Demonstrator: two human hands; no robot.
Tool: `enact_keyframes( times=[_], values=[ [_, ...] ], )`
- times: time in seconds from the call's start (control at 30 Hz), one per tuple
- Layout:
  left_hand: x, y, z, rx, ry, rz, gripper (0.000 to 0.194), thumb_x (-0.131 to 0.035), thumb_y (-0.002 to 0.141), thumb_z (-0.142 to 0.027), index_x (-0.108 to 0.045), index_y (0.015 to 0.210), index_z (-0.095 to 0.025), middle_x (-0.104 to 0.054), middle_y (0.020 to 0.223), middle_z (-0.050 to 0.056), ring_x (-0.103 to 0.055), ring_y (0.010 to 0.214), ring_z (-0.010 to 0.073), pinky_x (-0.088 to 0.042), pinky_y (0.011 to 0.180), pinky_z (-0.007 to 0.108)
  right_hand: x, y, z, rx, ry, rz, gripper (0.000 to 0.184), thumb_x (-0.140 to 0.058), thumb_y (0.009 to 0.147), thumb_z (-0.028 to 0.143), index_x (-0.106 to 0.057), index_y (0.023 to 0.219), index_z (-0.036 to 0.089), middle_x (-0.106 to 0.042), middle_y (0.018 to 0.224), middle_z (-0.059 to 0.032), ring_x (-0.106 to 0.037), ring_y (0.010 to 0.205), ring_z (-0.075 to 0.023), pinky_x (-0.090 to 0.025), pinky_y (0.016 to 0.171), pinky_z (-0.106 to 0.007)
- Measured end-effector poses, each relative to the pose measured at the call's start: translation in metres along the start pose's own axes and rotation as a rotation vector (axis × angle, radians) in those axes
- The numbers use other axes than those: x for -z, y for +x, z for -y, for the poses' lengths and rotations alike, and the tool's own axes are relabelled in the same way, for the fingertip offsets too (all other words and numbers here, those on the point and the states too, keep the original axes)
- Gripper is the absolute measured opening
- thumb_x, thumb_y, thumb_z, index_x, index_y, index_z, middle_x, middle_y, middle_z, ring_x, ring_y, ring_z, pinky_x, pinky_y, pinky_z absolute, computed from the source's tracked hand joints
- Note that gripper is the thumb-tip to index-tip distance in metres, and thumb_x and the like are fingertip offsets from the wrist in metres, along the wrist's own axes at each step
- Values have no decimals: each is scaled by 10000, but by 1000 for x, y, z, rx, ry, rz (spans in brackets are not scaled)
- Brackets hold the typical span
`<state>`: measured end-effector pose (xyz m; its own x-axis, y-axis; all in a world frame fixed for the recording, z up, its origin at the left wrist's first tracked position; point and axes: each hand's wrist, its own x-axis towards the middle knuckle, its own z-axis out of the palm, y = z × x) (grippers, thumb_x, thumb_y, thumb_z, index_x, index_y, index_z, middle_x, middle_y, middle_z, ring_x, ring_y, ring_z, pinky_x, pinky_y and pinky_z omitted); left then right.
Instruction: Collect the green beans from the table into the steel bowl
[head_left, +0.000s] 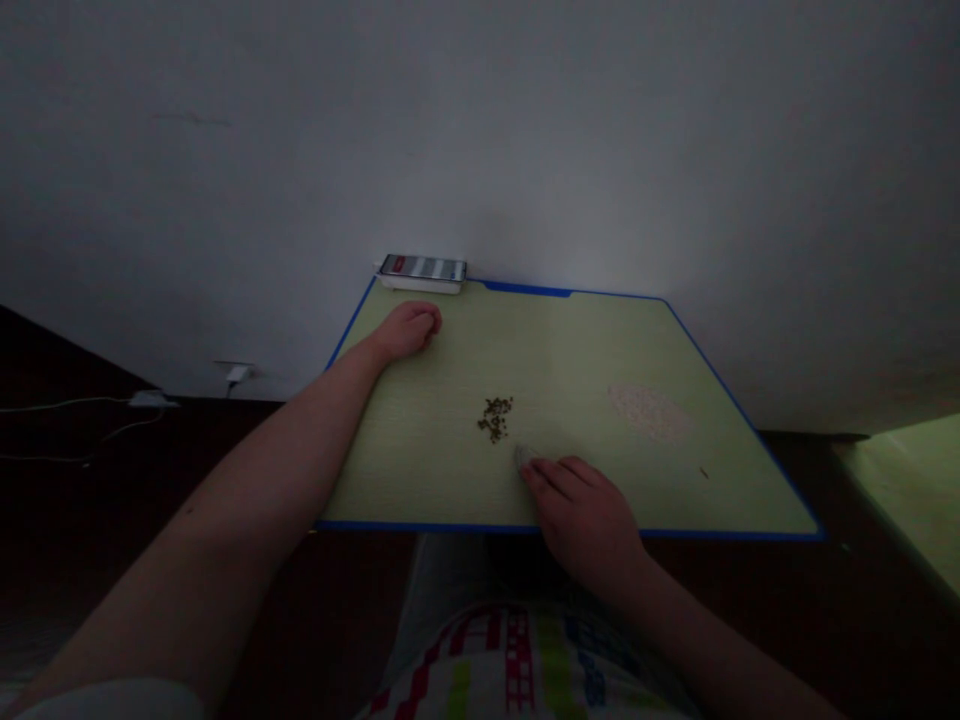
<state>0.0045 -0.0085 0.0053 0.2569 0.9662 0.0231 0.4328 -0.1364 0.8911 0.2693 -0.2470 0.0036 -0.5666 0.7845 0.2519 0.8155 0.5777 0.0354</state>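
My right hand (585,505) is low over the front edge of a pale green folding table (555,350), its fingers pressed together. At its fingertips is a small greyish, speckled clump (523,457), too blurred to name. Just beyond that lies a loose cluster of small brown grains (495,418). My left hand (409,328) rests curled into a fist at the table's far left, apart from the grains; its palm side is hidden. To the right spreads a thin patch of pale whitish grains (649,410).
A phone (424,268) lies on a white box (420,285) at the back left corner, against the wall (562,140). A small brown sliver (704,473) is near the right edge. A plug (238,374) and cables (67,408) are at the left.
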Motion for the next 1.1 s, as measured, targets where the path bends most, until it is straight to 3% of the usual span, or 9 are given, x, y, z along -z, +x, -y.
enact_keyframes(
  times=[0.13, 0.33, 0.77, 0.93, 1.1],
  values=[
    [0, -3, -5, 5, 28, -4, 102, -380, 613, -177, -478, 589, -177, -411, 430, -32, -389, 409, 92, -280, 445, 235, -5, 10, 12, 42, 30, -37, 327, -543, 829, 87, -637, 1141, 116, -691, 1039, -111, -566, 898, -231, -480, 797, -358],
    [0, -6, -9, 7, 29, 2, 107, -377, 622, -174, -479, 587, -177, -404, 408, -29, -379, 407, 96, -267, 445, 239, -6, 22, 17, 57, 63, 12, 330, -546, 857, 118, -607, 1182, 113, -670, 1068, -118, -549, 921, -229, -470, 816, -349],
    [1, -4, -5, -17, 33, 0, 108, -382, 631, -175, -485, 597, -176, -417, 410, -24, -375, 410, 96, -266, 445, 239, 2, 6, -5, -106, -29, 16, 338, -578, 808, 106, -657, 1135, 78, -693, 1038, -129, -579, 870, -248, -517, 779, -365],
    [1, -4, -6, 0, 40, 1, 103, -383, 623, -178, -480, 589, -178, -413, 412, -23, -377, 411, 101, -268, 444, 244, 9, 1, -6, -67, 7, -58, 327, -560, 794, 99, -676, 1098, 65, -710, 979, -124, -592, 836, -244, -528, 754, -364],
    [1, -4, -6, 5, 47, -1, 116, -377, 626, -181, -488, 591, -179, -410, 415, -21, -375, 416, 103, -269, 446, 243, 16, 4, -31, -48, 31, -183, 309, -488, 857, 116, -673, 1100, 66, -717, 978, -113, -597, 849, -218, -515, 800, -345]
  ],
)
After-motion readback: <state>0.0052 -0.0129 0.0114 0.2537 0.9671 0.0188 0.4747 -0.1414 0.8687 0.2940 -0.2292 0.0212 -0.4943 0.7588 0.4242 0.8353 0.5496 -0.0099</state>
